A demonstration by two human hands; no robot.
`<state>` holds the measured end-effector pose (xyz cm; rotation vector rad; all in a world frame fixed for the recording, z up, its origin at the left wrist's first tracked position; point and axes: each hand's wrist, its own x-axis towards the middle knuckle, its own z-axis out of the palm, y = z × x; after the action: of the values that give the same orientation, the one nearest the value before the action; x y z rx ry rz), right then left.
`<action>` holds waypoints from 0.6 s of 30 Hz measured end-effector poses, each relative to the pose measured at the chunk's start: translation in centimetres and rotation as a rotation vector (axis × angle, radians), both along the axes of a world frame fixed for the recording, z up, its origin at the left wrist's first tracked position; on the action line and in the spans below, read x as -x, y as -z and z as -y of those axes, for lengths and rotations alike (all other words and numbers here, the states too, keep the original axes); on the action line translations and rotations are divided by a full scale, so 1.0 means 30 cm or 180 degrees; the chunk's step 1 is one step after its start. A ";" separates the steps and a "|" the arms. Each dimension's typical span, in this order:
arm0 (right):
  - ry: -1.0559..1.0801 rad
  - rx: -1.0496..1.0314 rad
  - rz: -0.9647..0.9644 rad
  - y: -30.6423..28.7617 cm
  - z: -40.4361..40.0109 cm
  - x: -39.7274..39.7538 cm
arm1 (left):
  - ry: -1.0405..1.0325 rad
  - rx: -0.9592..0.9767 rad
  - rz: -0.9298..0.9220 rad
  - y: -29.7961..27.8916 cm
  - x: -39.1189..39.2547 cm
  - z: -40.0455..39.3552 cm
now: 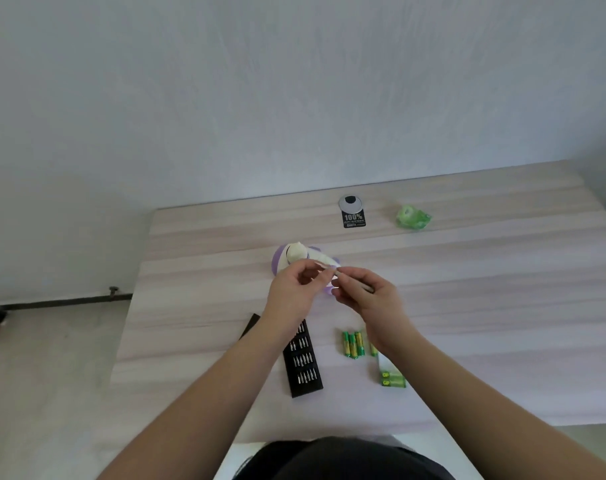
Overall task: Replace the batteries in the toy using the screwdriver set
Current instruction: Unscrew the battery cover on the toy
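At frame centre, a screwdriver (355,281) is gripped in the right hand (367,292), its long axis slanting up-left toward the left hand (291,289), whose fingertips are pinched at its tip, apparently on a bit too small to be made out. The toy (296,254) is seen lying on the tabletop (485,289) just beyond and partly behind both hands, slightly nearer the left. The bit case (303,362) and batteries (352,344) are laid out below the hands.
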<state>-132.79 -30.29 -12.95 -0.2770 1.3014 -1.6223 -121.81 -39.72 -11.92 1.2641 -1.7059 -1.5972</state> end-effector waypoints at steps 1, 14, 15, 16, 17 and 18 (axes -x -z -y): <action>0.0063 -0.0046 -0.0055 0.005 0.009 0.004 | -0.0107 0.0317 0.0122 0.004 -0.005 0.009; 0.0010 -0.1066 -0.1621 0.048 0.119 0.033 | 0.1050 0.2006 0.0873 0.131 -0.042 0.284; -0.0017 -0.1129 -0.1737 0.051 0.127 0.031 | 0.1143 0.2016 0.0846 0.139 -0.036 0.291; -0.0045 -0.1191 -0.1844 0.054 0.135 0.031 | 0.1225 0.2044 0.0847 0.150 -0.029 0.298; -0.0074 -0.1243 -0.1950 0.056 0.141 0.030 | 0.1307 0.2071 0.0878 0.164 -0.023 0.303; -0.0103 -0.1280 -0.2043 0.060 0.147 0.031 | 0.1381 0.2079 0.0919 0.178 -0.018 0.308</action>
<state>-133.72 -34.69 -14.73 -0.5945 2.0568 -1.2398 -121.27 -48.97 -17.26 0.8494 -2.5368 -0.9209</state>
